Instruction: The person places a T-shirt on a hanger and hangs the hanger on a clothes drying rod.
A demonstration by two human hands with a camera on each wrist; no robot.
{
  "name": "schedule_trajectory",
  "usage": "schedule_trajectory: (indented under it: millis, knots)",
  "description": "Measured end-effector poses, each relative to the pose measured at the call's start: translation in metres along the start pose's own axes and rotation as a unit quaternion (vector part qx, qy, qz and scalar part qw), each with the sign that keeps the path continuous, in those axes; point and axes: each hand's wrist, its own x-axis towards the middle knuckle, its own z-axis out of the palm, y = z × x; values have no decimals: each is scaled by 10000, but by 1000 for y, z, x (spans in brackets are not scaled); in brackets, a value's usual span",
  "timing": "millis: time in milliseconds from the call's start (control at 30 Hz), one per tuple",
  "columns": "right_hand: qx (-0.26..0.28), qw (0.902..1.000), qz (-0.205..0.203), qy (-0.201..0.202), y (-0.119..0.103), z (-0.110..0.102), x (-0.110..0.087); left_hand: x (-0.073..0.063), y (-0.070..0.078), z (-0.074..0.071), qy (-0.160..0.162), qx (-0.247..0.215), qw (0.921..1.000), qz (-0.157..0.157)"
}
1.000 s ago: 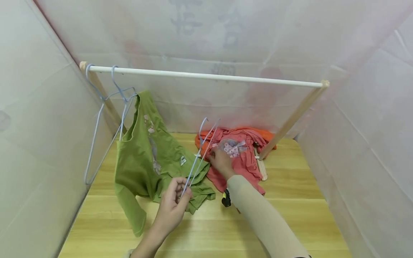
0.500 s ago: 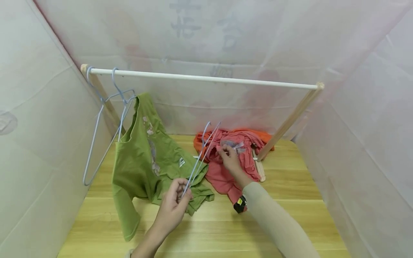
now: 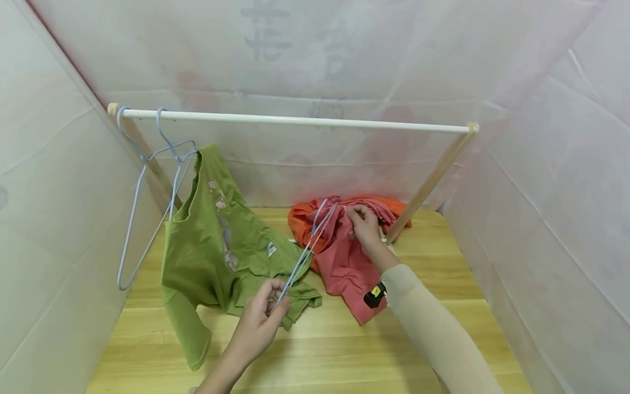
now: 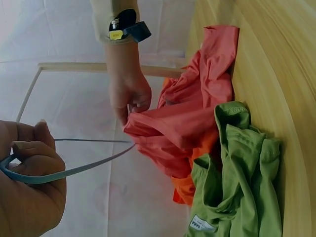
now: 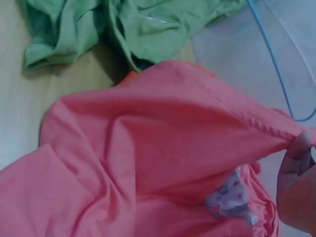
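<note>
Pinching coral shirt [image 3: 344,268], right grip [image 3: 365,225]; left grip [image 3: 258,317] round hanger [image 4: 74,171]

The wood-grained tabletop [image 3: 305,355] bears parts of a coral garment [image 3: 344,269], orange cloth [image 3: 299,223] and green shirt [image 3: 236,260].

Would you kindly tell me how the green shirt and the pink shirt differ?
The green shirt hangs partly from a hanger, while the pink shirt is pinched by the right hand. The green shirt rises toward the rail; the pink shirt lies low, bunched by orange cloth. Both are printed and rest partly on the table.
</note>
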Motion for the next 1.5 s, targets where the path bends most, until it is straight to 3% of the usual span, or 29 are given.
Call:
schedule_trajectory:
  millis: [200,367,567,767,967,1133,1300,1500]
  knots:
    - [237,9987,315,316,2,0,7,-5,-1,-4,-61,151,9999,-16]
    - [362,9980,473,218,2,4,3,4,-9,-4,-77,408,9991,-81]
    - [197,9998,3,1,-2,14,-5,23,-22,-4,-5,842,9964,90]
    - [174,9992,-362,-84,-10,23,-17,39,-30,-1,175,785,9964,253]
    - [569,9969,-538,-126,-22,34,-33,54,-35,4,271,756,9963,301]
    - [1049,9921,-669,-181,-38,35,-47,65,-35,12,265,731,9963,368]
    - [1036,9898,-906,-380,-62,35,-68,72,-32,18,327,674,9959,509]
    - [845,9785,-1705,-800,-77,28,-88,76,-26,22,573,683,9925,839]
